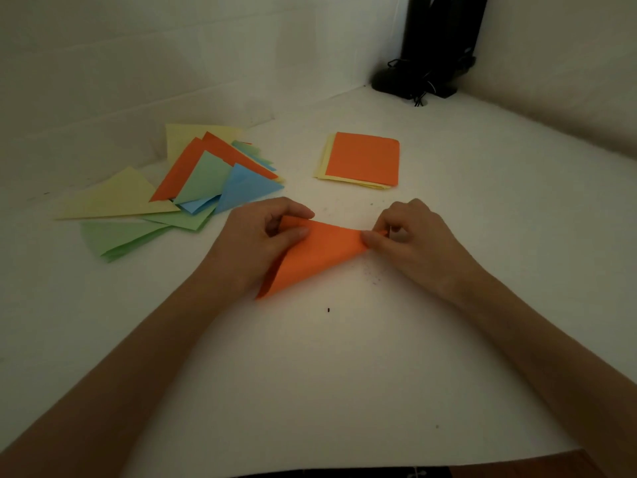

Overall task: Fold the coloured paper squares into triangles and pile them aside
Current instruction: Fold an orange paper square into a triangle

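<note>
Orange sheet [317, 257] at table [344, 374] centre, bent over into a rough triangle, not flat; lower-left fold bulges up. Left hand [262, 243] pinches its left corner between thumb and curled fingers. Right hand [410, 232] pinches the right corner, fingers curled tight on the tip. Pile [179, 188] of folded triangles, yellow, green, blue, orange, lies far left, well apart from the hands. Stack [362, 160] of unfolded squares, orange on top with yellow beneath, sits beyond the hands. Black stand [437, 46] in far corner.
</note>
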`<act>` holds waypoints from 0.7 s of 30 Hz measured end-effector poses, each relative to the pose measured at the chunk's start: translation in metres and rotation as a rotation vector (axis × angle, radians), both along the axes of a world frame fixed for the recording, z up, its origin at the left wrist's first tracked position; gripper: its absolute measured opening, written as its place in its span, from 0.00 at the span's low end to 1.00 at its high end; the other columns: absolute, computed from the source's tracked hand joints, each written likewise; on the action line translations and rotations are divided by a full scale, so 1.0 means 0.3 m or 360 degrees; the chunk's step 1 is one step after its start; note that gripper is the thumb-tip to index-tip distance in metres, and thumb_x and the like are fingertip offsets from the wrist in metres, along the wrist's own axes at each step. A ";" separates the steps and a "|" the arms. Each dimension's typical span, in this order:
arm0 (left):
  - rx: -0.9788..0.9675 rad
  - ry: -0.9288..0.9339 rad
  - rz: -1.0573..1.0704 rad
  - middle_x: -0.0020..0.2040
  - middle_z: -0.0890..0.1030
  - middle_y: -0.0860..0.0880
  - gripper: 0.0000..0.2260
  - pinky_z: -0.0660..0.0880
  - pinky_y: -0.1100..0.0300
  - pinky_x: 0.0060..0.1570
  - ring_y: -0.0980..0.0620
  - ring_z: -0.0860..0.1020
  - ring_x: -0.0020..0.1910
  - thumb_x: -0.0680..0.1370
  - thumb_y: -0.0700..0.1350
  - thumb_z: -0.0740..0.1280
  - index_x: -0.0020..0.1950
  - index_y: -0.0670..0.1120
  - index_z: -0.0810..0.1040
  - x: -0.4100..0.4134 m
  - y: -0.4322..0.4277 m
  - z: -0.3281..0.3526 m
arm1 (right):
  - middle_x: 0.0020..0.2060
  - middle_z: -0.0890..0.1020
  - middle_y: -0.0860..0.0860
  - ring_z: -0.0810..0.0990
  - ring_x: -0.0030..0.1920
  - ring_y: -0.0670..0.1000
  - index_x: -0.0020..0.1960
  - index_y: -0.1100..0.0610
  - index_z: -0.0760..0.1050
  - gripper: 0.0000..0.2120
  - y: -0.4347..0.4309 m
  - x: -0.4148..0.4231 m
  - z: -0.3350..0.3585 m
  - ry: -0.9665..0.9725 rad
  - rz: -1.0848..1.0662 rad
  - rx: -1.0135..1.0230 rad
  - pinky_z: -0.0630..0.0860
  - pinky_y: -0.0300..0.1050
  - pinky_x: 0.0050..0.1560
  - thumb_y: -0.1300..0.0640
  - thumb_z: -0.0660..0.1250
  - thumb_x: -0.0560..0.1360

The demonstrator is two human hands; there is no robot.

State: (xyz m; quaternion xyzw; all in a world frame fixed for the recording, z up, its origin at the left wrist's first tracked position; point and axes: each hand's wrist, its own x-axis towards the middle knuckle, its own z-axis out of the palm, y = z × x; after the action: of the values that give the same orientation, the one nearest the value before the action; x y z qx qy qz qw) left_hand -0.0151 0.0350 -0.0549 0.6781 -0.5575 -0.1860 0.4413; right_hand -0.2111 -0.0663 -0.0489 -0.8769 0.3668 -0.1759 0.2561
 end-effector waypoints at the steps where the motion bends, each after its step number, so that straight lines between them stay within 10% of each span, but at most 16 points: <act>1: 0.0015 -0.0066 0.0008 0.43 0.80 0.56 0.11 0.70 0.70 0.48 0.54 0.77 0.45 0.74 0.40 0.70 0.47 0.57 0.78 -0.003 -0.003 -0.006 | 0.37 0.73 0.46 0.67 0.45 0.47 0.37 0.52 0.72 0.10 -0.006 0.001 -0.008 0.0093 0.0033 -0.0063 0.63 0.35 0.42 0.51 0.64 0.77; 12: -0.0480 -0.0712 0.0065 0.49 0.80 0.49 0.08 0.69 0.69 0.54 0.56 0.76 0.50 0.77 0.40 0.62 0.51 0.43 0.80 -0.041 0.050 0.147 | 0.40 0.72 0.50 0.67 0.47 0.52 0.38 0.55 0.70 0.09 -0.012 0.014 -0.020 0.0195 0.0124 -0.0238 0.63 0.43 0.46 0.56 0.63 0.77; 18: 0.0337 -0.1348 -0.0316 0.54 0.82 0.46 0.23 0.77 0.57 0.50 0.48 0.81 0.50 0.78 0.57 0.53 0.59 0.44 0.79 -0.214 0.091 0.036 | 0.37 0.69 0.46 0.65 0.46 0.50 0.37 0.53 0.69 0.10 -0.019 0.018 -0.027 0.0190 0.0128 -0.0283 0.60 0.41 0.44 0.54 0.63 0.77; 21: 0.0500 -0.1222 -0.0245 0.73 0.66 0.47 0.29 0.63 0.59 0.67 0.51 0.67 0.70 0.80 0.61 0.49 0.75 0.45 0.62 -0.229 0.092 0.021 | 0.35 0.66 0.45 0.65 0.45 0.50 0.37 0.52 0.67 0.10 -0.018 0.018 -0.035 0.0161 0.0126 -0.0334 0.61 0.42 0.44 0.54 0.63 0.76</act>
State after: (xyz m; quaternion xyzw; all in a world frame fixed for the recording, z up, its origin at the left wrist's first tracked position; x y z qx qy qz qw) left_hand -0.0838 0.0627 -0.0487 0.7136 -0.6954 -0.0350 0.0777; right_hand -0.2057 -0.0718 -0.0593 -0.9204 0.3241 -0.1585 0.1508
